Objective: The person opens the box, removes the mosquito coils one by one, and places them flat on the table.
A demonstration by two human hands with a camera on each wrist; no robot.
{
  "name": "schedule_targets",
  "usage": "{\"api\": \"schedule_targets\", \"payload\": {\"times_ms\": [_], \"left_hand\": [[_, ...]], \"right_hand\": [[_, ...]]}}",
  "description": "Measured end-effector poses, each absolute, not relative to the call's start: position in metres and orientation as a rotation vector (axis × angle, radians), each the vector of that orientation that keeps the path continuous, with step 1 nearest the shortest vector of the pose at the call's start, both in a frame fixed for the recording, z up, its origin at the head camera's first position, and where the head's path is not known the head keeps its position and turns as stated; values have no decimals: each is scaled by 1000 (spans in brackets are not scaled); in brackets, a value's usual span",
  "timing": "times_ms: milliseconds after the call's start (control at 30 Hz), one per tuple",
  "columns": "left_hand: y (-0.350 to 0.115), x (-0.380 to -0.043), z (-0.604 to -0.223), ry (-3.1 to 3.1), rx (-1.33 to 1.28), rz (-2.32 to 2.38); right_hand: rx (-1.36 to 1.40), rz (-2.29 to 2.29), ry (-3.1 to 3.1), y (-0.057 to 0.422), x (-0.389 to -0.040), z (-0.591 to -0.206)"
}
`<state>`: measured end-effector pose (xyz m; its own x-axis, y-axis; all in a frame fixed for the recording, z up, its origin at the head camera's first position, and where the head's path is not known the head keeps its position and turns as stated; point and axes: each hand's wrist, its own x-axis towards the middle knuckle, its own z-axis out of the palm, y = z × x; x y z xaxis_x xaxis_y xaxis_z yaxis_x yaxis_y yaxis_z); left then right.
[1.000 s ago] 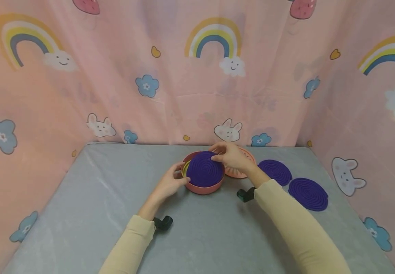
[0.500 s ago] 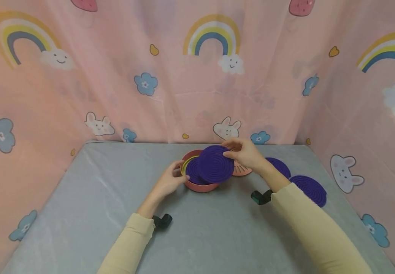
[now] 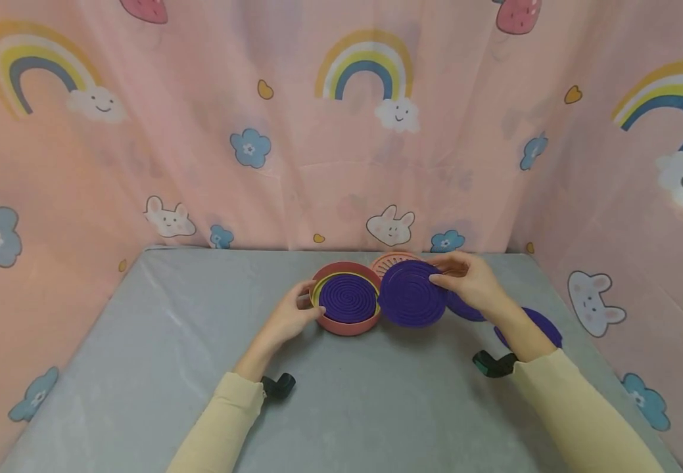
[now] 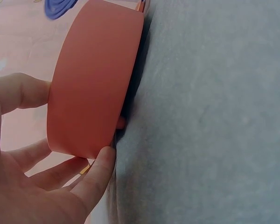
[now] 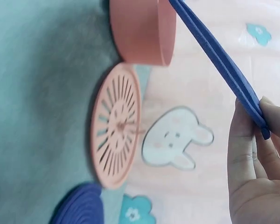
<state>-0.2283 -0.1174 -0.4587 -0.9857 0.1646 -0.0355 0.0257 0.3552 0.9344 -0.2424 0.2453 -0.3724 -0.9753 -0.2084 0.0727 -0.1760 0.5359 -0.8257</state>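
A purple spiral mosquito coil hangs tilted above the table, its right edge pinched between thumb and fingers of my right hand. In the right wrist view the held coil appears edge-on with a line along its edge. To its left is a round pink box with a yellow ring inside. Another purple coil lies in that box. My left hand grips the box's left side; in the left wrist view its fingers and thumb touch the box wall.
Behind the held coil lies the slotted pink lid, flat on the grey table. Two more purple coils, one behind my right hand and another coil farther right, are partly covered. A pink patterned curtain closes off the back and sides.
My right hand has lifted the purple coil out of the box and carried it right, uncovering another coil inside. The left hand has stayed at the box.
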Motion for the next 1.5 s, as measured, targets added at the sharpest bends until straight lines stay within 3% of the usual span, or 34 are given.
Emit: {"api": "schedule_targets", "payload": {"times_ms": [500,867,1500], "left_hand": [[-117,-227,-458,2481,179,1717],[-116,-228,-459,2486,166,1714],[-117,-231,-462,2476,173,1720]], "right_hand": [[-179,-1443,2685,305,-214,-412],[-133,-1373,2665,316,-207,-444],[-183,-1121,2830,323,-205,-444]]}}
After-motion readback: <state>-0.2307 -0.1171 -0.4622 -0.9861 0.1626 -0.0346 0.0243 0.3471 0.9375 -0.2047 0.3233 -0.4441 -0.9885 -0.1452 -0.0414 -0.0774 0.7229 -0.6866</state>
